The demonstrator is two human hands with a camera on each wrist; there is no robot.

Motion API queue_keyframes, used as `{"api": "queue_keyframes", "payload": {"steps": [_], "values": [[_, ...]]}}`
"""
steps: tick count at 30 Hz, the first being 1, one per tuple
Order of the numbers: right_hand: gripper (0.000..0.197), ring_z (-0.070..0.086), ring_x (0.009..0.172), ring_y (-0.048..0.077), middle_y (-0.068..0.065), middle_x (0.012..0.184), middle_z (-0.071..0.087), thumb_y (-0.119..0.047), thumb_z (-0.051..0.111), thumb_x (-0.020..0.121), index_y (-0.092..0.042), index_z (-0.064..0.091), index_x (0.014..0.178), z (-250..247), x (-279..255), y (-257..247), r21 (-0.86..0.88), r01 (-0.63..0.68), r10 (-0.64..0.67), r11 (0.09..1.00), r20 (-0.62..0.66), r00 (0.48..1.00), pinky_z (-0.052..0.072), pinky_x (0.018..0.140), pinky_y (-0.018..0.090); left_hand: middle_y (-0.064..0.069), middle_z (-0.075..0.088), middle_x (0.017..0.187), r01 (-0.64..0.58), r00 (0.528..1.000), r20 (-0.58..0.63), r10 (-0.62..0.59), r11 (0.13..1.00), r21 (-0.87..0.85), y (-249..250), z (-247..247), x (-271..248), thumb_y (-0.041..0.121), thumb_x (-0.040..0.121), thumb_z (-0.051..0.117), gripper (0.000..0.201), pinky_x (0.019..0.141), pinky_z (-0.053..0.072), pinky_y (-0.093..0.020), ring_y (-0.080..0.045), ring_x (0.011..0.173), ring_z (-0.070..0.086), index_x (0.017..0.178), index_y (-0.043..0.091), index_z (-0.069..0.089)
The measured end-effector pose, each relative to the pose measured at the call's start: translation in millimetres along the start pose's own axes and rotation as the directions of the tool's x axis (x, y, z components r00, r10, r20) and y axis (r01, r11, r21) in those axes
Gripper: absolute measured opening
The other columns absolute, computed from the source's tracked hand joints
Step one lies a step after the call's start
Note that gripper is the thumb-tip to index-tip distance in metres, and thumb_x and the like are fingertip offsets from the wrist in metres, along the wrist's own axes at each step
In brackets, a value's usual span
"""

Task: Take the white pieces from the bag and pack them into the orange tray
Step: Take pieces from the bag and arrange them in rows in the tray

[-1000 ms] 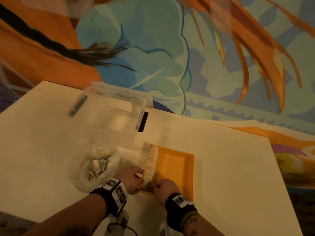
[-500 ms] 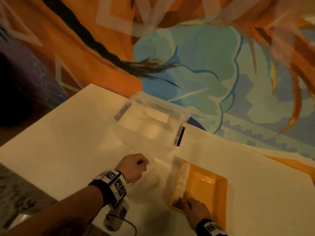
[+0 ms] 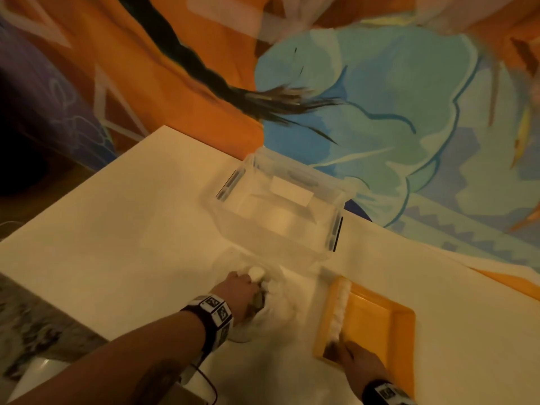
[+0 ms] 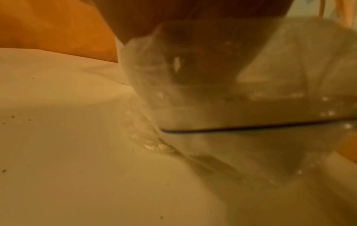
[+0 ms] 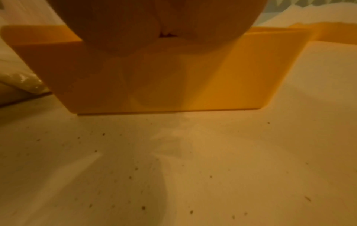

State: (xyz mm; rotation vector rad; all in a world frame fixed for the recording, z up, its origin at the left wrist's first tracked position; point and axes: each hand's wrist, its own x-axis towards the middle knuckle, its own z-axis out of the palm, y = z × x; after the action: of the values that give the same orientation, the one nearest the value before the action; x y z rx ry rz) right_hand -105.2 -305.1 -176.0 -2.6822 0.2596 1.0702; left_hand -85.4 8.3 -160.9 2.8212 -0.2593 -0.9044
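Note:
The clear bag [image 3: 279,306] of white pieces lies on the table left of the orange tray [image 3: 406,314]. My left hand [image 3: 257,287] reaches into the bag's mouth with curled fingers, and a white piece [image 3: 256,271] shows at their tips. In the blurred left wrist view only the bag's film [image 4: 146,94] around the hand is clear. A row of white pieces [image 3: 340,308] stands along the tray's left wall. My right hand [image 3: 340,347] rests its fingers on the near end of that row, over the tray's near wall [image 5: 212,76].
A clear plastic box [image 3: 280,211] with black clips stands behind the bag, near the table's far edge. The white table [image 3: 117,244] drops off at the left, close to my left forearm. A painted wall rises behind.
My left hand left the row in the tray, moved left and went down into the bag. The right hand stayed at the row's near end. The head view swung left.

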Motion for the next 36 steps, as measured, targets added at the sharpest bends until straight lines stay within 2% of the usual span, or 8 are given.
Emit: {"api": "queue_keyframes", "payload": {"steps": [7, 15, 19, 22, 24, 28, 31, 36], "values": [[0.048, 0.057, 0.117, 0.022, 0.003, 0.131, 0.061, -0.055, 0.03, 0.1, -0.029, 0.054, 0.132, -2.5, -4.8, -2.9, -0.018, -0.004, 0.003, 1.0, -0.012, 1.0, 0.043, 0.096, 0.031, -0.002, 0.063, 0.124, -0.002, 0.981, -0.18, -0.067, 0.934, -0.358, -17.9, -19.7, -8.5, 0.035, 0.096, 0.055, 0.029, 0.098, 0.045, -0.033, -0.023, 0.114, 0.056, 0.122, 0.026, 0.064], [0.046, 0.061, 0.102, 0.023, 0.004, 0.122, 0.064, -0.053, 0.033, 0.1, -0.024, 0.058, 0.125, 0.4, -8.1, -0.4, -0.011, 0.014, -0.015, 1.0, -0.052, 0.999, 0.046, 0.082, 0.031, -0.001, 0.059, 0.111, -0.082, 0.955, -0.235, -0.183, 0.596, -0.799, -15.5, -29.1, -13.3, 0.023, 0.096, 0.059, 0.031, 0.086, 0.055, -0.038, -0.024, 0.101, 0.06, 0.124, 0.037, 0.057], [0.043, 0.061, 0.103, 0.025, 0.005, 0.123, 0.064, -0.05, 0.036, 0.1, -0.024, 0.057, 0.127, 1.7, -11.9, 0.4, 0.008, 0.03, -0.03, 1.0, -0.072, 0.997, 0.05, 0.086, 0.035, -0.001, 0.057, 0.102, -0.075, 0.954, -0.107, -0.28, 0.124, -0.989, -10.1, -33.2, -15.7, 0.011, 0.101, 0.047, 0.025, 0.083, 0.056, -0.053, -0.023, 0.082, 0.061, 0.105, 0.03, 0.063], [0.042, 0.06, 0.106, 0.026, 0.006, 0.124, 0.064, -0.048, 0.037, 0.101, -0.023, 0.058, 0.127, 1.2, -13.8, 0.6, 0.017, 0.043, -0.041, 0.999, -0.076, 0.996, 0.049, 0.088, 0.034, -0.007, 0.055, 0.081, -0.008, 0.978, 0.078, -0.192, -0.414, -0.91, -7.3, -40.9, -22.4, 0.008, 0.101, 0.041, 0.024, 0.071, 0.053, -0.041, -0.018, 0.052, 0.058, 0.098, 0.018, 0.063], [0.042, 0.06, 0.108, 0.026, 0.006, 0.125, 0.063, -0.048, 0.037, 0.101, -0.023, 0.058, 0.127, -0.4, -15.0, 0.5, 0.024, 0.052, -0.05, 0.998, -0.075, 0.996, 0.048, 0.088, 0.033, -0.009, 0.052, 0.079, 0.045, 0.969, 0.172, -0.179, -0.554, -0.831, -7.9, -44.4, -26.1, 0.016, 0.097, 0.047, 0.018, 0.049, 0.051, -0.031, -0.022, 0.058, 0.054, 0.09, 0.014, 0.063], [0.034, 0.059, 0.092, 0.021, 0.004, 0.112, 0.065, -0.048, 0.039, 0.1, -0.025, 0.061, 0.112, -5.0, -17.0, 1.2, 0.065, 0.059, -0.055, 0.996, -0.071, 0.996, 0.05, 0.083, 0.033, -0.013, 0.056, 0.103, 0.083, 0.935, 0.256, -0.247, -0.549, -0.832, -2.6, -43.2, -26.2, 0.026, 0.095, 0.055, 0.018, 0.045, 0.048, -0.025, -0.026, 0.073, 0.056, 0.102, 0.016, 0.069], [0.026, 0.061, 0.083, 0.019, 0.002, 0.099, 0.067, -0.043, 0.041, 0.099, -0.025, 0.06, 0.101, -22.1, -25.6, -3.1, 0.038, 0.084, -0.076, 0.996, -0.163, 0.984, 0.052, 0.078, 0.033, -0.012, 0.058, 0.09, 0.085, 0.955, 0.22, -0.199, -0.526, -0.846, 17.5, -47.0, -27.4, 0.025, 0.094, 0.058, 0.018, 0.039, 0.043, -0.02, -0.021, 0.055, 0.056, 0.1, 0.013, 0.069], [0.021, 0.056, 0.084, -0.002, -0.014, 0.108, 0.059, -0.037, 0.057, 0.095, -0.033, 0.061, 0.116, -66.1, -57.9, -32.6, 0.179, 0.47, -0.374, 0.864, -0.397, 0.838, 0.041, 0.071, 0.007, -0.007, 0.054, 0.076, 0.107, 0.982, 0.16, -0.095, -0.415, -0.903, 72.0, -55.4, -24.8, 0.022, 0.093, 0.061, 0.01, 0.035, 0.033, -0.016, -0.015, 0.051, 0.044, 0.094, 0.014, 0.067]]}}
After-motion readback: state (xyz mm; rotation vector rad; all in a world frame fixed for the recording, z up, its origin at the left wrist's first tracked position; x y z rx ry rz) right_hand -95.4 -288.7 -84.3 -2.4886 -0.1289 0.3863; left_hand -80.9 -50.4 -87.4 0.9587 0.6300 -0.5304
